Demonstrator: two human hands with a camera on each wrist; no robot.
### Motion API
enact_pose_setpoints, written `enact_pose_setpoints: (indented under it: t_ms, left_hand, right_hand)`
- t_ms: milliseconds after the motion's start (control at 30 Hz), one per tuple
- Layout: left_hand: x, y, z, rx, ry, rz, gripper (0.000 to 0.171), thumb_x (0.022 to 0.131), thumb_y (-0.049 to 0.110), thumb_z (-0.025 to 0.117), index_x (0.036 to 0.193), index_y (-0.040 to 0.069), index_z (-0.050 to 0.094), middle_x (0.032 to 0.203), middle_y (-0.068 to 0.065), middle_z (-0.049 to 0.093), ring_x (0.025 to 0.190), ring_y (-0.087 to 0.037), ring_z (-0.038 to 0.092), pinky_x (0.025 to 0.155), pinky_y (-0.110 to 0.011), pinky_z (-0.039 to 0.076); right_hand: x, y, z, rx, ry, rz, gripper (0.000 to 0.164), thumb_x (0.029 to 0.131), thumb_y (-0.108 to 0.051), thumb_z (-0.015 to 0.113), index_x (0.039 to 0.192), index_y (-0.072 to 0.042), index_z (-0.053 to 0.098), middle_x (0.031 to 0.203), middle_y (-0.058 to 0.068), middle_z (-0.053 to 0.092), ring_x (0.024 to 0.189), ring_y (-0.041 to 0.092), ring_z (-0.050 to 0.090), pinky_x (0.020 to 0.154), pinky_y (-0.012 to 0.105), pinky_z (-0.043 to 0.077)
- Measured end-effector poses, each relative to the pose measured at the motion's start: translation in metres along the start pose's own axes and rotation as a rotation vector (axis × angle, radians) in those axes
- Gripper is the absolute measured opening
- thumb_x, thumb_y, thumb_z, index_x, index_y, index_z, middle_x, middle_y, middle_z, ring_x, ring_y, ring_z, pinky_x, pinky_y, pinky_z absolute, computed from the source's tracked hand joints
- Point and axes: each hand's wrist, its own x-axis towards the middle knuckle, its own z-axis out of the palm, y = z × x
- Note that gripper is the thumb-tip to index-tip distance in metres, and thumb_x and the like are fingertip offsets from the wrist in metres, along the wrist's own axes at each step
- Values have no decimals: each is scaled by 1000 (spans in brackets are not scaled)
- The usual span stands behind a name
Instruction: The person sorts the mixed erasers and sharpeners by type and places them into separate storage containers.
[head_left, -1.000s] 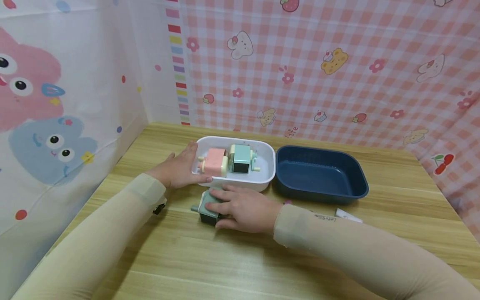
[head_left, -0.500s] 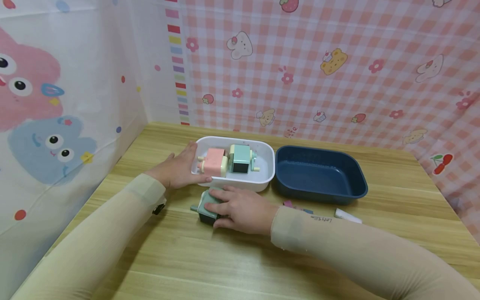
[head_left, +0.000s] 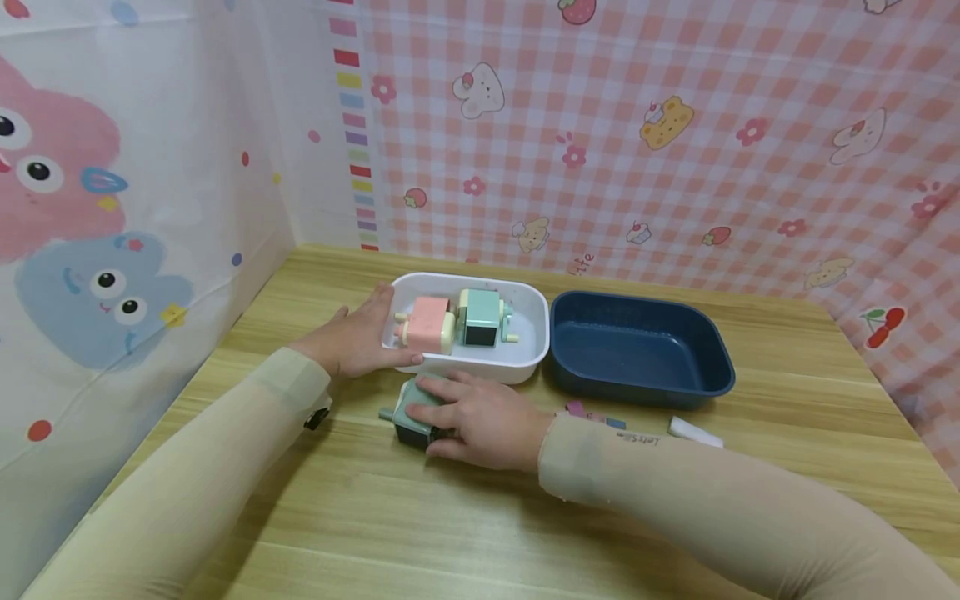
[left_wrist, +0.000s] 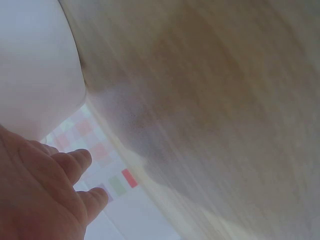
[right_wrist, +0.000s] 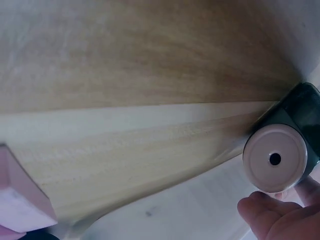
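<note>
Head view, read as a clock with twelve at the counter's far edge, has the grey-green sharpener [head_left: 411, 398] placed on the counter [head_left: 375, 525], just outside the white tray [head_left: 502, 367] toward its seven o'clock; its crank [head_left: 386, 414] is pointed to nine o'clock, and its body is held by the right hand [head_left: 491, 421] from the three o'clock side, that grip clamped on it with fingers laid over the top and the thumb set low on the near side; by the right wrist camera its pale round face [right_wrist: 275, 172] is shown just beside the fingertips. The tray's nine o'clock end is touched by the left hand [head_left: 352, 337], that grip spread apart, the thumb along the near rim; how hard it is pressed cannot be told. Inside are seated the pink sharpener [head_left: 430, 325] and, toward three o'clock, the mint sharpener [head_left: 483, 318]; the navy tray [head_left: 637, 346] is set beside at three o'clock, a pink piece [head_left: 575, 408] and a white piece [head_left: 696, 432] lying at its eight and five o'clock.

The step in hand is judged to be the grasping of the grey-green sharpener while the white tray is steadied; for the next move a lift seems called for, high enough for the near rim to be cleared, with the crank guarded from catching.
</note>
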Motion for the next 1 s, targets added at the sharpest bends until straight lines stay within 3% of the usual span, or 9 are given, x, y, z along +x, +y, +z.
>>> enact_pose_setpoints:
  t_ms: [200, 700, 1000]
  left_hand:
    - [0, -2, 1, -14, 4, 1, 133, 88, 84, 55, 166, -3, -7, 176, -23, -5, 165, -38, 7, 126, -74, 10]
    - [0, -1, 2, -20, 14, 9, 135, 87, 86, 56, 166, -3, -7, 176, -24, -4, 164, -41, 9, 125, -75, 8]
    - [1, -1, 1, -12, 11, 5, 134, 87, 86, 55, 166, -3, -6, 175, -25, -4, 164, -41, 9, 126, -75, 9]
  right_hand:
    - [3, -3, 1, 11, 14, 24, 56, 102, -48, 67, 152, -26, 58, 164, 11, 47, 146, 37, 52, 121, 45, 45]
    - [-5, -7, 4, -17, 103, -24, 51, 96, -37, 76, 144, -22, 67, 158, 12, 55, 143, 35, 56, 121, 48, 44]
    - [-7, -3, 7, 80, 108, 6, 57, 93, -44, 80, 144, -23, 67, 161, 11, 52, 144, 42, 52, 122, 52, 42]
